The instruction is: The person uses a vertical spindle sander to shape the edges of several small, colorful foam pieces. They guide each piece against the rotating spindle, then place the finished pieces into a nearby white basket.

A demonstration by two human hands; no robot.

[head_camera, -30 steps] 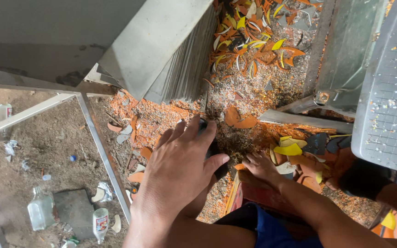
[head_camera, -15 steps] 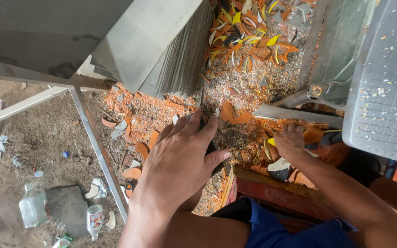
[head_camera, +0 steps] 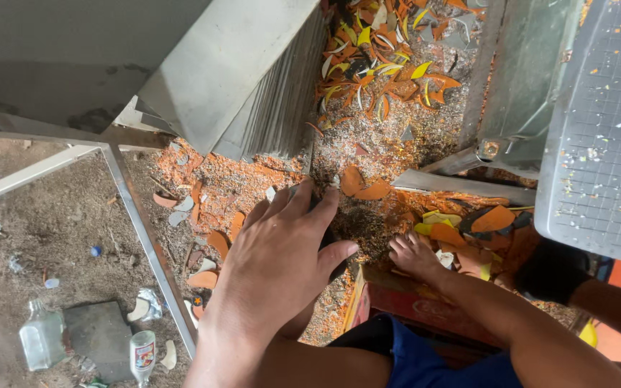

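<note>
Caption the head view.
Left hand and right hand rest among orange and yellow curved offcuts on gritty debris.

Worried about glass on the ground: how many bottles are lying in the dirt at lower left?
2: a clear glass bottle beside the dark slab, and a small labelled bottle near the metal frame leg. Others may be out of frame.

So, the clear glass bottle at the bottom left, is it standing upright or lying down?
Lying down. The clear glass bottle rests on its side on the dirt ground, neck pointing up in the picture, beside a flat grey slab.
</note>
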